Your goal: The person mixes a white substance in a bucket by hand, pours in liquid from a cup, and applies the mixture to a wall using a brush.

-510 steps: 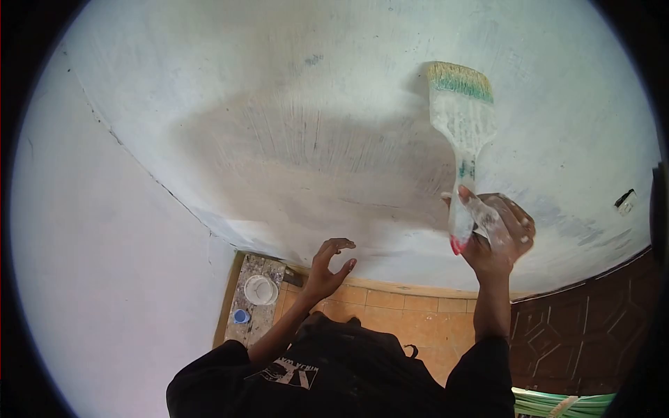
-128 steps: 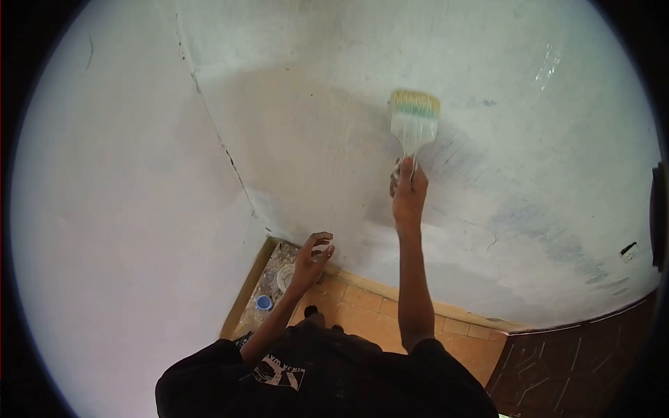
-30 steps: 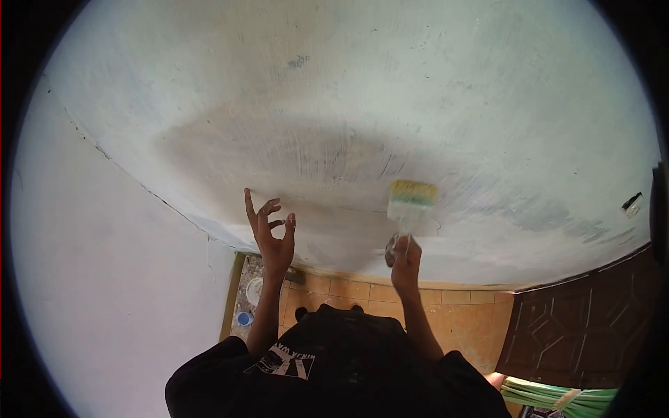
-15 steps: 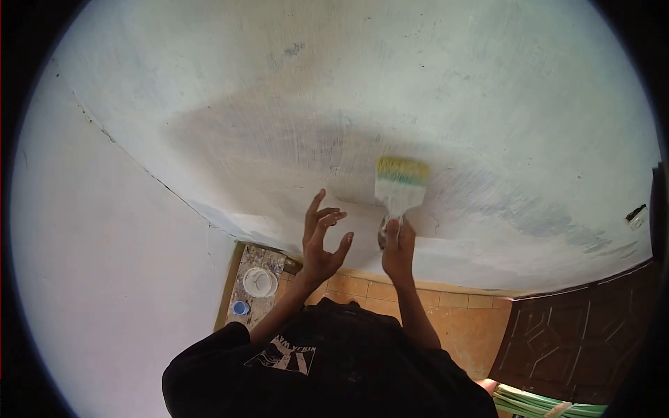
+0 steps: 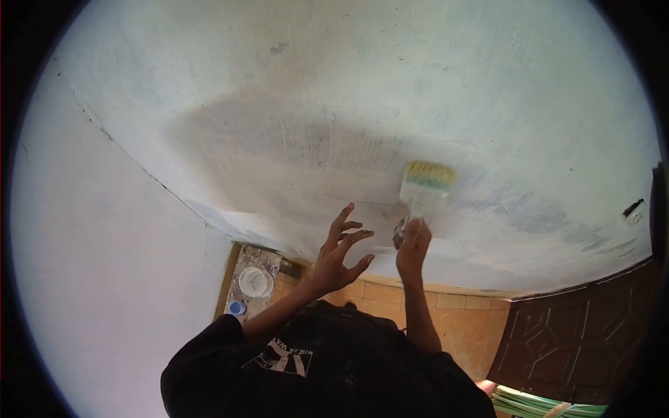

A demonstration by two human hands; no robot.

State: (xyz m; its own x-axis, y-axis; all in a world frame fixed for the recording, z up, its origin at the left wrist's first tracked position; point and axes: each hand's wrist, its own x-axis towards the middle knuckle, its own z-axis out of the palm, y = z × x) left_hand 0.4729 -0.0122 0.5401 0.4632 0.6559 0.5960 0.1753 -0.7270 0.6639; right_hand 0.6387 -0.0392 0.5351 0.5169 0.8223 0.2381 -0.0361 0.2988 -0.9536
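A wide paintbrush (image 5: pixel 428 182) with yellow and green bristles and a whitish ferrule is in my right hand (image 5: pixel 414 249), fingers wrapped round its handle. The bristles point up against the pale, streaky wall (image 5: pixel 334 97), right of the middle. My left hand (image 5: pixel 341 258) is held up to the left of the brush, fingers spread and curved, with nothing in them. Brush marks and darker, patchy areas show on the wall around the brush.
Down at the left, a paint-spattered board (image 5: pixel 245 261) carries a white bucket (image 5: pixel 256 282) and a small blue cup (image 5: pixel 237 307). Orange tiles (image 5: pixel 453 324) cover the floor. A dark brown panelled door (image 5: pixel 564 334) stands at the right, near green strips (image 5: pixel 536 405).
My right hand and the paintbrush have moved to the right along the wall. My left hand has shifted right and slightly down, fingers still spread.
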